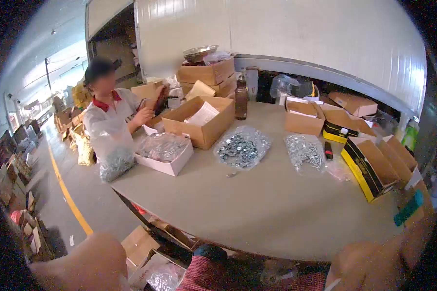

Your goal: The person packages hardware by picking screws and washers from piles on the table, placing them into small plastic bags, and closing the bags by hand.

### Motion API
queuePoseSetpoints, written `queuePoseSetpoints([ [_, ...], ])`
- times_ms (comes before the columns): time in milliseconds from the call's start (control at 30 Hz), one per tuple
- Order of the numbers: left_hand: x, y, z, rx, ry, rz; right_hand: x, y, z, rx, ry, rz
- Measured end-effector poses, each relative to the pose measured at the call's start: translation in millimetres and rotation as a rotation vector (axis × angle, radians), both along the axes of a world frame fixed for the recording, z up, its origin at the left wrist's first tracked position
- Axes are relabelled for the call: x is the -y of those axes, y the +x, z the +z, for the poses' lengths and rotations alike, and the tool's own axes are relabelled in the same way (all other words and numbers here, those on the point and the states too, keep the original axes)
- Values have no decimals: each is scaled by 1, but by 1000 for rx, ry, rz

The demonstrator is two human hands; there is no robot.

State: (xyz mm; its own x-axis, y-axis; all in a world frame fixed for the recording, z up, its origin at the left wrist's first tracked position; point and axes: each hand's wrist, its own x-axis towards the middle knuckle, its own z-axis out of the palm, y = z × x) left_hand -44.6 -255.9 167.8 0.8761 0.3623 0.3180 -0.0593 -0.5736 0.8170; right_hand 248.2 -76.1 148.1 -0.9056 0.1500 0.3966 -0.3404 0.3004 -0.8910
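Observation:
At the lower left edge, my left hand (99, 259) is a blurred shape beside the table; its fingers cannot be made out. My right hand (361, 264) is blurred low at the right, over the table's near edge, its fingers unclear. A thin pale strip (333, 284) shows beside it. On the brown table (257, 208), a clear bag of dark metal nuts or washers (240, 149) lies mid-table. Right of it rests a bag of silvery screws (306, 153), with a black and red tool (328, 151) alongside. A white box (172, 165) at the left holds bagged parts.
A person (107, 109) stands at the table's left end, hands near cardboard. An open carton (206, 138), a brown bottle (241, 99) and stacked boxes (206, 72) stand at the back. Black and yellow boxes (361, 169) are at the right. Below the near edge is another box (143, 245).

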Motion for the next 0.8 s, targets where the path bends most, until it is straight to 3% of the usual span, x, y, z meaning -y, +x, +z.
queuePoseSetpoints([
  [567,32,-15,12,11,26,19,18,-17,1,15,-4,87],
  [733,22,-14,24,-158,67,199,21,-25,4,69,30,99],
  [800,12,-15,-1,-74,89,300,23,-28,6,89,41,104],
])
